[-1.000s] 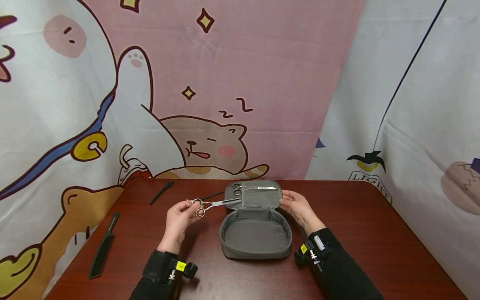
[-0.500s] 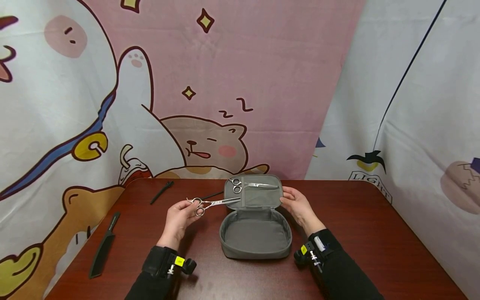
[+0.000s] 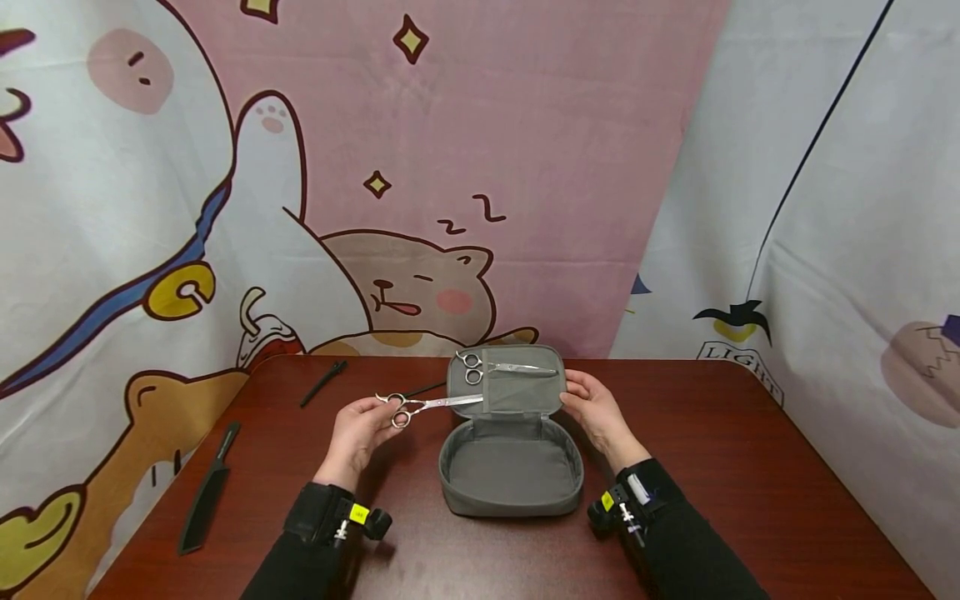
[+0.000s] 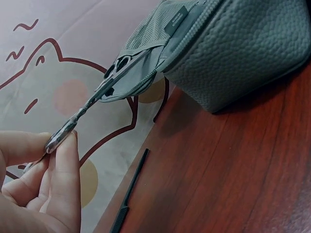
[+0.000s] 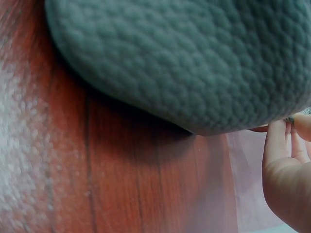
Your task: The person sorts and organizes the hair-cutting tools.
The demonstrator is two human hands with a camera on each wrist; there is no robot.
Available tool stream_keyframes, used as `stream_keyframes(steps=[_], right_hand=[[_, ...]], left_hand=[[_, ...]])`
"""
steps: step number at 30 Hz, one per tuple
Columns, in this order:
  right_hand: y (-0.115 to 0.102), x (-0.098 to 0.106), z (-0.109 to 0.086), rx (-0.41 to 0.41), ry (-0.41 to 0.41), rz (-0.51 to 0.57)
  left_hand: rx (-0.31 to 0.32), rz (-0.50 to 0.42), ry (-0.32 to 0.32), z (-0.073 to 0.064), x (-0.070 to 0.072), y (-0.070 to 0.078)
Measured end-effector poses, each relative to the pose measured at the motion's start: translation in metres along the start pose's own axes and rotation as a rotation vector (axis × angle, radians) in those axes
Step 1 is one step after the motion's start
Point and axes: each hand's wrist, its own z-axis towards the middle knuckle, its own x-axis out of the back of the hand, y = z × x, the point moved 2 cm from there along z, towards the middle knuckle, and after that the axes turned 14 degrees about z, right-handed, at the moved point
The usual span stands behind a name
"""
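Note:
My left hand (image 3: 360, 433) pinches a pair of silver hairdressing scissors (image 3: 427, 405) by the finger rings, blades pointing right. Their tips are at the left edge of the mesh pocket (image 3: 517, 396) inside the raised lid (image 3: 525, 354) of a grey zip case (image 3: 510, 510). In the left wrist view the scissors (image 4: 92, 99) slant up towards that pocket. Another pair of scissors (image 3: 471, 371) sits in the pocket, rings sticking out on the left. My right hand (image 3: 596, 412) holds the lid's right edge between thumb and fingers. The case body (image 5: 194, 58) hides part of this in the right wrist view.
Behind my left hand lies a black tail comb (image 4: 127, 194). Farther left on the brown table (image 3: 712, 483) are a slim black clip-like item (image 3: 322, 384) and a dark cleaver-shaped item with a handle (image 3: 205, 504). A printed cloth (image 3: 570, 167) hangs behind.
The lid has tipped up to a more upright stance, with my right hand still on its edge. The left hand's scissors have shifted only slightly at the pocket.

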Motion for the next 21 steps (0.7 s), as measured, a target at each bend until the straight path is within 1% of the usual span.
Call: stream_keyframes(steps=[10, 13, 16, 21], right_hand=[[0.003, 0.002, 0.001, 0.022, -0.020, 0.009], [0.003, 0.002, 0.000, 0.036, -0.025, 0.012], [0.003, 0.002, 0.000, 0.043, -0.028, 0.016], [0.004, 0.002, 0.000, 0.043, -0.014, 0.014]], left_hand=[[-0.005, 0.021, -0.009, 0.001, -0.005, 0.002], [-0.019, 0.016, -0.020, 0.003, -0.008, 0.002], [-0.031, 0.011, -0.016, 0.005, -0.011, 0.001], [-0.056, 0.033, 0.001, 0.006, -0.017, 0.000]])
